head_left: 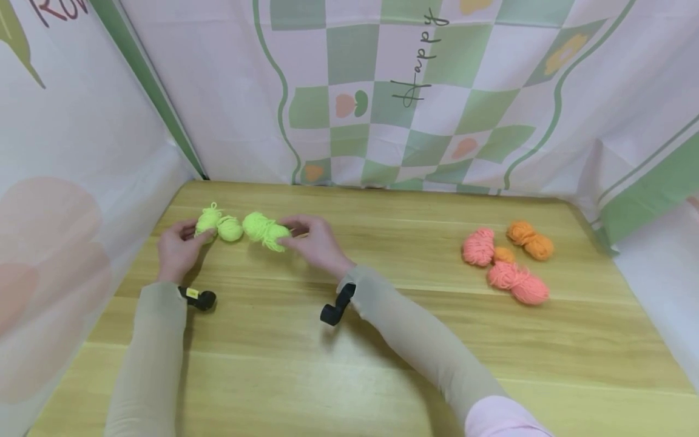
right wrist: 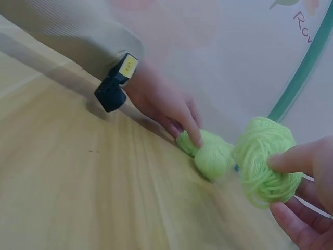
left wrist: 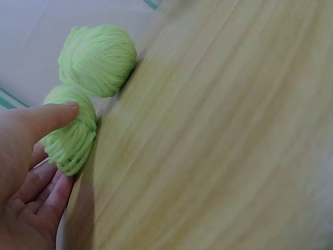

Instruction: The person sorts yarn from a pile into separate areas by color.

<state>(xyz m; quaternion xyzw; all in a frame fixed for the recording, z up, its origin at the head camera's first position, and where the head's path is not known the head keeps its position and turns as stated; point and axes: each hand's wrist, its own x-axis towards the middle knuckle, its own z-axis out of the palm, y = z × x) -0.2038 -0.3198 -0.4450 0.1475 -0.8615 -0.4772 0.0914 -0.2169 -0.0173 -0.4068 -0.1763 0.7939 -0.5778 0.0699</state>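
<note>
At the far left of the table, my left hand (head_left: pixel 179 247) grips one end of a neon-green yarn skein (head_left: pixel 230 229). The left wrist view has the thumb on top of the strands and the fingers beneath; the skein's rounder end (left wrist: pixel 99 61) points away from the hand. Just to the right, my right hand (head_left: pixel 318 244) pinches a second neon-green yarn skein (head_left: pixel 258 227) by its near end. Thumb and fingers press into its loops (right wrist: pixel 266 161) in the right wrist view, where it appears raised. A small gap separates the two skeins in the head view.
Toward the right of the wooden table (head_left: pixel 262 376) lie pink yarn skeins (head_left: pixel 519 284) and orange yarn skeins (head_left: pixel 530 240), close together. Printed cloth (head_left: pixel 393 145) hangs along the back edge, with more cloth at both sides. Each wrist wears a black camera (head_left: pixel 334 309).
</note>
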